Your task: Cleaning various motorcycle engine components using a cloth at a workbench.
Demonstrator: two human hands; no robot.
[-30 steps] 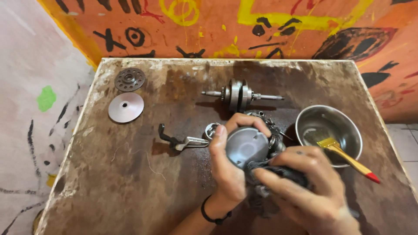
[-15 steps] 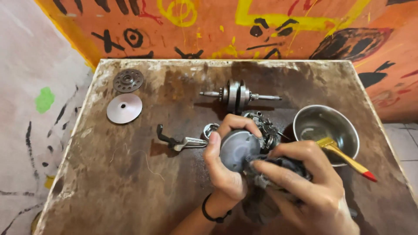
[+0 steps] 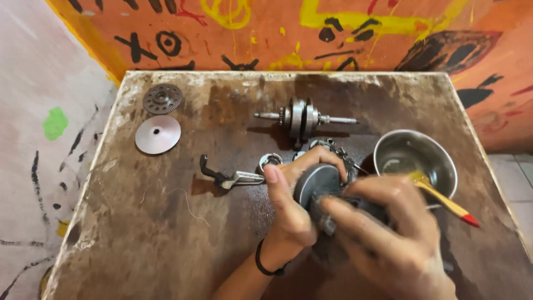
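Round metal part point(image 3: 316, 183) sits at lower centre of the frame, grasped by the left hand point(image 3: 291, 214); the right hand point(image 3: 388, 233) clenches a dark cloth point(image 3: 327, 214) against it, so wiping seems unfinished.

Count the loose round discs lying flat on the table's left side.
2. A toothed gear disc lies near the table's far left corner; a smooth silver disc lies just in front of it, apart. The hands may hide other parts.
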